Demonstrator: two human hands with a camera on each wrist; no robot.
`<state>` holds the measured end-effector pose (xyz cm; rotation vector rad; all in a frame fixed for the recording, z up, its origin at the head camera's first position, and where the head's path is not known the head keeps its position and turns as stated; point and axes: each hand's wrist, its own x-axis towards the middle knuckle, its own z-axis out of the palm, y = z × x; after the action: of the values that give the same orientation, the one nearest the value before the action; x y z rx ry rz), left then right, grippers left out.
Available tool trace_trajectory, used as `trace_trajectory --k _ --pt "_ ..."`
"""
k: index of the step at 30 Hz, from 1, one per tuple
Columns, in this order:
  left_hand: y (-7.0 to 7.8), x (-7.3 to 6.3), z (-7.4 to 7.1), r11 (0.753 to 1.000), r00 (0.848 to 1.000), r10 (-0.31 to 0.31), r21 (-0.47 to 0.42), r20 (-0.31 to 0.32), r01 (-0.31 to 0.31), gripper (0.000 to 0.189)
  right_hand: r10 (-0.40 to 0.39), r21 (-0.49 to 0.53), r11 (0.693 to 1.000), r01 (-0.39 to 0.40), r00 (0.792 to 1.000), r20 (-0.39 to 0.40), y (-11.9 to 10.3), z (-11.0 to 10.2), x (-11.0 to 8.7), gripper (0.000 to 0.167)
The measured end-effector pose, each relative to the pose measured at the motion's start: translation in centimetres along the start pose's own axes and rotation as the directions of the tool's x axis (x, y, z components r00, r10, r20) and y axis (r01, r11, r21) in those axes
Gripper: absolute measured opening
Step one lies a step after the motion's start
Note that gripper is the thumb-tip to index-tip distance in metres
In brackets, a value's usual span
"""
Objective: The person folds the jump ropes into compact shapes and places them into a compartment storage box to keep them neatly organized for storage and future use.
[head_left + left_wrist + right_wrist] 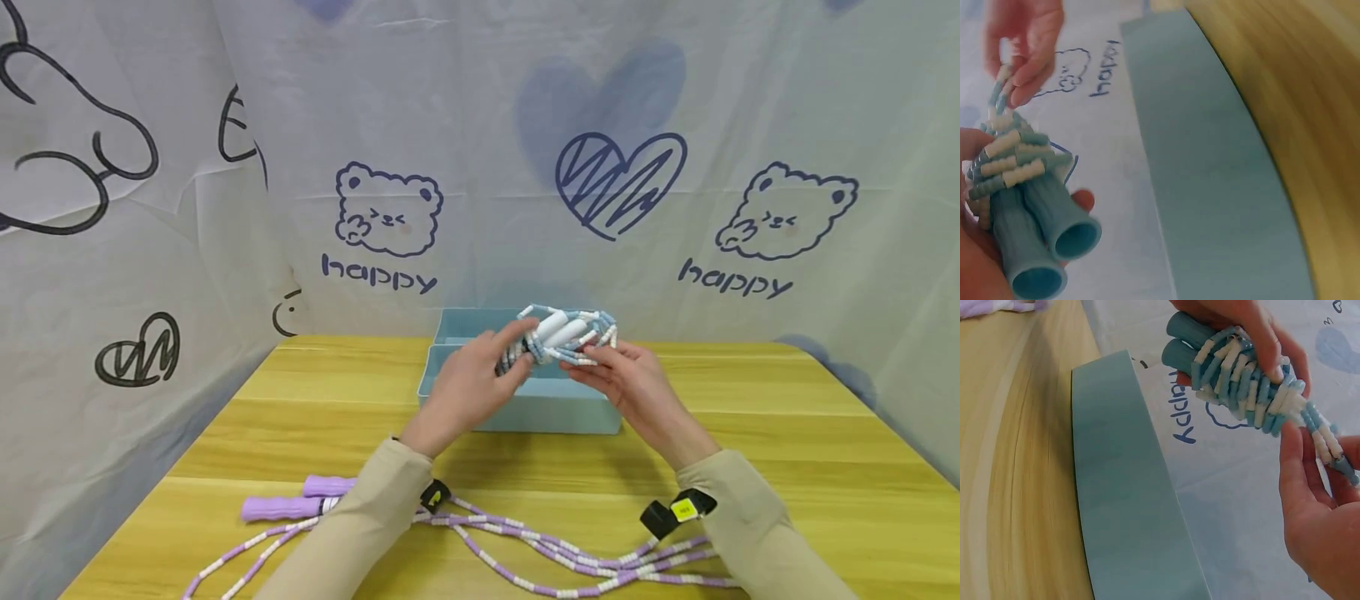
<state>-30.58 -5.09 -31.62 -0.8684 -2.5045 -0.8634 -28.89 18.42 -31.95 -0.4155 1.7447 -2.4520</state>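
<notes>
Both grips curled — left hand (474,377) encircles blue-white rope bundle (1254,387), likely keeping it tight; right hand (637,390) pinches end loops (1322,439) above blue box (555,415).

Inspector: Count, working items?

Clerk: One left hand (471,375), one right hand (637,387); total two. One blue-and-white beaded rope (1004,145) with two blue handles (1012,228). One purple-and-white beaded rope (630,575) with two purple handles (281,508).

Inspector: Count, surroundings?

Clerk: One light-blue box (555,414), one table (787,433), two sleeves (360,517).

Inspector: And the cloth backdrop (480,125)?

Clerk: Two whole bear drawings (390,218), two "happy" inscriptions (378,273), two scribble-filled hearts (621,185), head view.
</notes>
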Motion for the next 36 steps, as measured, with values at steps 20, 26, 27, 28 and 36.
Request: trace_trajectory --k 20,26,27,28,36 --pt "-2.5 0.4 0.3 0.281 0.828 -0.065 -0.786 0.557 0.551 0.04 -0.652 -0.852 0.043 0.521 0.661 0.371 0.0 0.8 0.3 0.032" --pt "-2.6 0.4 0.5 0.348 0.822 -0.095 -0.755 0.561 0.556 0.04 -0.655 -0.875 -0.004 0.483 0.66 0.367 0.5 0.6 0.3 0.02" --pt "-2.7 0.3 0.5 0.368 0.827 -0.11 -0.75 0.551 0.549 0.04 -0.649 -0.878 0.041 0.476 0.681 0.339 0.6 0.6 0.2 0.019" --pt "-2.6 0.3 0.5 0.395 0.834 -0.124 -0.744 0.538 0.539 0.039 -0.639 -0.88 0.1 0.464 0.708 0.301 0.7 0.6 0.1 0.017" --pt "-2.0 0.3 0.1 0.79 0.941 -0.166 -0.531 0.296 0.306 0.041 -0.382 -0.673 0.693 0.26 0.923 -0.036 0.1 0.8 -0.3 0.023"
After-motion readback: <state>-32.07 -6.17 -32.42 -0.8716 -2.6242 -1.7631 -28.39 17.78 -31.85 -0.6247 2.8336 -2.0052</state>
